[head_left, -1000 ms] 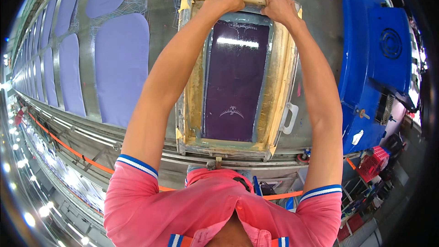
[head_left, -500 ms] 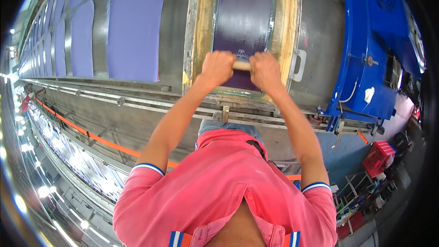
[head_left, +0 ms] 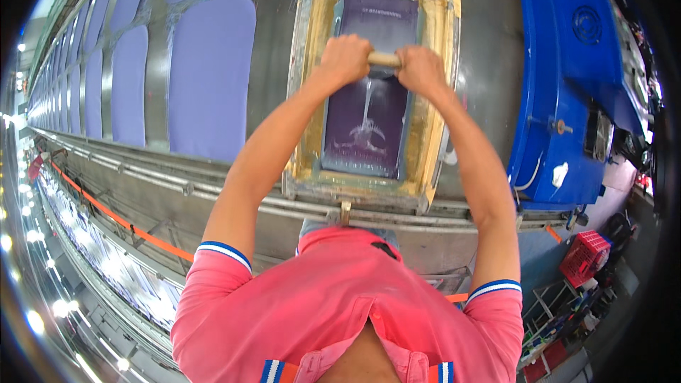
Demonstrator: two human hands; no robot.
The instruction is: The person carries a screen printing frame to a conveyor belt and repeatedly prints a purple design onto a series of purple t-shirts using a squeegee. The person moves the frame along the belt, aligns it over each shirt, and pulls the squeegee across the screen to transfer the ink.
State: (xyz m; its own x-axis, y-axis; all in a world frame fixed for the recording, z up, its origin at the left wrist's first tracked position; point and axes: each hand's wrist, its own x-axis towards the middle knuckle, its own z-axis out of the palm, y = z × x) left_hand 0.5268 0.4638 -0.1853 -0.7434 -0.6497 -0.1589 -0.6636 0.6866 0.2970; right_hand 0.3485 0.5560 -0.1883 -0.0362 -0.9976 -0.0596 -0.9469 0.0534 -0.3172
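A yellowish, taped screen frame (head_left: 447,28) lies on the long grey table, with a dark purple ink-covered mesh (head_left: 362,142) inside it. My left hand (head_left: 346,59) and my right hand (head_left: 420,69) are both closed on the two ends of a pale wooden squeegee handle (head_left: 384,59), held across the upper middle of the mesh. The squeegee's blade is mostly hidden under the handle and my hands.
Lilac cut panels (head_left: 209,74) lie in rows to the left. A blue machine (head_left: 560,92) stands at the right, with a red crate (head_left: 583,257) below it. A metal rail (head_left: 163,174) and an orange strip (head_left: 120,217) run along the near side.
Both hands drew the squeegee from the frame's far end down toward me half a second ago; now they hold it higher up, over the mesh's upper middle, where pale streaks show.
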